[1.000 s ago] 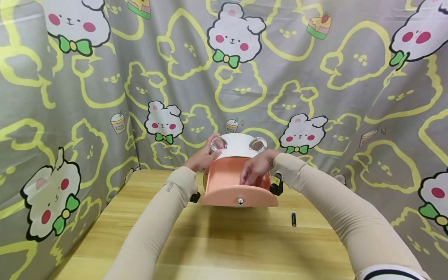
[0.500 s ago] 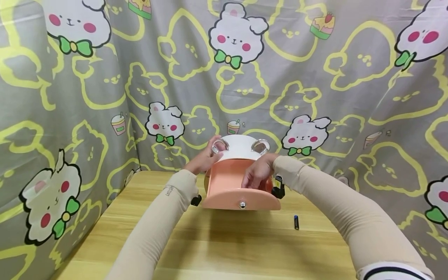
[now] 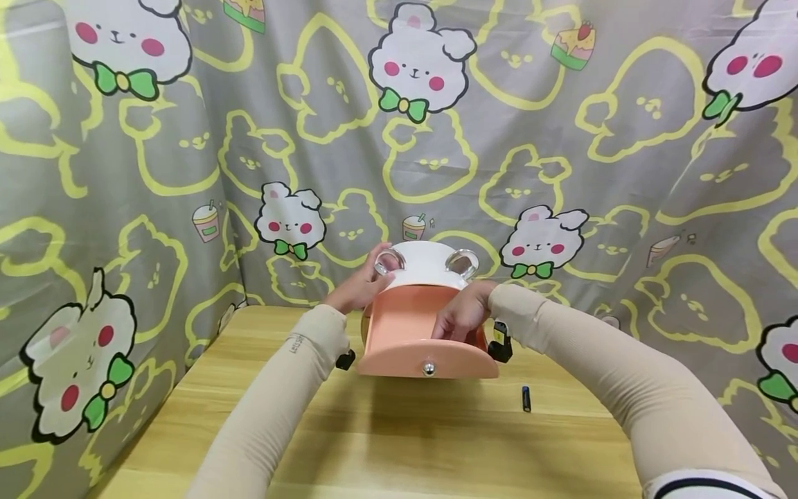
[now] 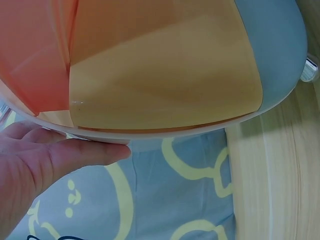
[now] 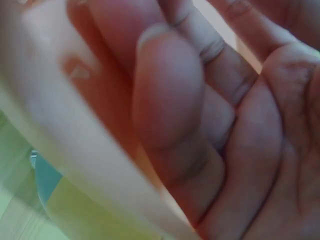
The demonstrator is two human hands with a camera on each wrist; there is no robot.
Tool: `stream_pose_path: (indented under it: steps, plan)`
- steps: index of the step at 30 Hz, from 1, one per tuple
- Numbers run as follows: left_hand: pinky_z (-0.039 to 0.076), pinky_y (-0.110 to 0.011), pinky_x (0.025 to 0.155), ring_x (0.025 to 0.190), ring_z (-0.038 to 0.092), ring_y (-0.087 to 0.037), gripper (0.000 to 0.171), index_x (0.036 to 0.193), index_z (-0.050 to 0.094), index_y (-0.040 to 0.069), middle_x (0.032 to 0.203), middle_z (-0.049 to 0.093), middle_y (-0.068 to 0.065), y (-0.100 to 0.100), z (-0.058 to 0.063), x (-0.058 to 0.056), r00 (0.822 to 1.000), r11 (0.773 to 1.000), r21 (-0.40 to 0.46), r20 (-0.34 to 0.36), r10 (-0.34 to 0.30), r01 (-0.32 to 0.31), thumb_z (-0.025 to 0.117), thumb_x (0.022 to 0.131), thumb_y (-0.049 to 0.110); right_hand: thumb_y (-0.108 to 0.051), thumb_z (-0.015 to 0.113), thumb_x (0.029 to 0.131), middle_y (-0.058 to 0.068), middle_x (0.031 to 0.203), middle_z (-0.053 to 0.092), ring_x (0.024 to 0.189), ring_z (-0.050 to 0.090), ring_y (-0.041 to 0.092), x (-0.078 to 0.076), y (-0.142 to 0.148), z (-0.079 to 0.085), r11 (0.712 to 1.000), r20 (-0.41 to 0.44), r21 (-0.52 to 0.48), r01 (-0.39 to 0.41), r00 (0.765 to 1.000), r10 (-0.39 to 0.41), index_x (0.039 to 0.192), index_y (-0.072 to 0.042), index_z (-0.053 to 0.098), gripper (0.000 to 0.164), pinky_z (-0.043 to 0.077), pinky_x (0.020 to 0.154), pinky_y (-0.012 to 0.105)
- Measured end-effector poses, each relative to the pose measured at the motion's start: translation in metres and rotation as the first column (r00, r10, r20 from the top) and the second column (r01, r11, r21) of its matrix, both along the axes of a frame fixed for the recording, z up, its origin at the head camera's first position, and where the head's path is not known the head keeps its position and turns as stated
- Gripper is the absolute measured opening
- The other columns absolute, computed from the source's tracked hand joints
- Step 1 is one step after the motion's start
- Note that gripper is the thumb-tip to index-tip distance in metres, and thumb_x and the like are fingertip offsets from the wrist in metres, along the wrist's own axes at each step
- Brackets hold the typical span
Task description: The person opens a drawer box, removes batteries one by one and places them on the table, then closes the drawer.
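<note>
1. While a grey curtain (image 3: 349, 163) printed with yellow outlines and white rabbits hangs behind and at the left, the scene spreads out below it.
2. The wooden counter (image 3: 374, 443) shows its back and left edges, meeting at the far left corner.
3. Beige sleeves (image 3: 623, 374) cover both of the person's arms, which reach in from the counter's near side.
4. A white box (image 3: 424, 262) sits by the middle of the counter's back edge, two clear loops on top like ears.
5. Its peach drawer (image 3: 399, 357) stands open toward the person.
6. The left hand (image 3: 361, 283) grips the box's left side, thumb along the white rim, other fingers partly hidden.
7. The right hand (image 3: 463, 313) dips into the drawer's right part, fingers bent; I cannot tell whether they pinch anything.
8. A blue-and-black battery (image 3: 526, 399) lies on the counter, right of the box and well in from the back edge.
9. A silver knob (image 3: 429, 369) centres the drawer's front.
</note>
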State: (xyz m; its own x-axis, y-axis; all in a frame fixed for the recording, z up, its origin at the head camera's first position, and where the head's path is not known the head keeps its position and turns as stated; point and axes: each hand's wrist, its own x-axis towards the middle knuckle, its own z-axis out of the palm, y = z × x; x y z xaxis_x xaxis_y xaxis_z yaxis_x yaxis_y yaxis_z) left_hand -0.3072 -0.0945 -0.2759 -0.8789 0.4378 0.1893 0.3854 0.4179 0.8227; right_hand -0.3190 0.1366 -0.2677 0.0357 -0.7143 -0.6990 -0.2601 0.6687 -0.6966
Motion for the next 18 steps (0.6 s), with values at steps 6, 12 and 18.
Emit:
stream_pose_path:
  steps: [6, 12, 18]
  plan:
    - [0.045, -0.039, 0.073, 0.077, 0.054, -0.027, 0.061, 0.143, 0.010, 0.028, 0.084, 0.052, -0.016, -0.003, -0.016, -0.017, 1.000, 1.000, 0.008, -0.025, -0.014, 0.015, 0.048, 0.095, 0.025, -0.008, 0.054, 0.090, 0.003, 0.082, 0.063, 0.061, 0.053, 0.014, 0.003, -0.006, -0.002, 0.999, -0.009, 0.028, -0.030, 0.999, 0.030, 0.100, -0.012, 0.066, 0.016, 0.042, 0.052, 0.024]
    - [0.045, -0.039, 0.072, 0.075, 0.055, -0.024, 0.062, 0.142, 0.009, 0.034, 0.083, 0.053, -0.015, -0.004, -0.027, -0.030, 0.999, 1.000, -0.002, -0.045, 0.007, -0.007, 0.049, 0.094, 0.033, -0.005, 0.054, 0.089, 0.003, 0.077, 0.061, 0.056, 0.049, 0.014, 0.004, -0.009, -0.004, 0.999, -0.022, 0.040, -0.033, 0.999, 0.034, 0.096, 0.001, 0.062, 0.013, 0.039, 0.049, 0.024]
    - [0.044, -0.040, 0.077, 0.078, 0.056, -0.025, 0.061, 0.141, 0.010, 0.037, 0.086, 0.054, -0.015, -0.003, -0.021, -0.027, 0.999, 1.000, -0.005, -0.035, 0.021, -0.021, 0.048, 0.094, 0.033, -0.002, 0.054, 0.087, 0.003, 0.072, 0.058, 0.052, 0.045, 0.015, 0.002, -0.009, 0.000, 0.998, -0.012, 0.060, -0.020, 1.000, 0.021, 0.093, 0.003, 0.061, 0.011, 0.040, 0.048, 0.024]
